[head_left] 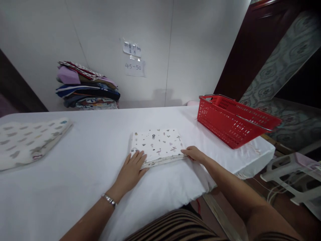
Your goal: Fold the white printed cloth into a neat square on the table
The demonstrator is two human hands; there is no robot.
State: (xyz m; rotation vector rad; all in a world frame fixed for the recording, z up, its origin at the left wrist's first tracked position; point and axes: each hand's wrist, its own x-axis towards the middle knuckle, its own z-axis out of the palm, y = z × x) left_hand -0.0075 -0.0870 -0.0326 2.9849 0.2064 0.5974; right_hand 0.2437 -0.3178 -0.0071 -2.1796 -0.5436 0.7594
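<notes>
A white cloth [157, 144] printed with small plants and animals lies folded into a layered rectangle on the table in front of me. My left hand [131, 167] rests on its near left corner, fingers stretched out and thumb along the front edge. At the near right corner, my right hand [194, 154] pinches the edge of the layers between thumb and fingers. Farther left is another folded white cloth [32, 140] with grey-green spots, apart from both hands.
A red plastic basket [225, 124] with metal handles stands at the table's right end. Several folded fabrics [87, 87] are piled against the wall behind the table [82, 187]. Two paper signs [134, 67] hang on the wall. A white plastic stool [291, 174] is at the right.
</notes>
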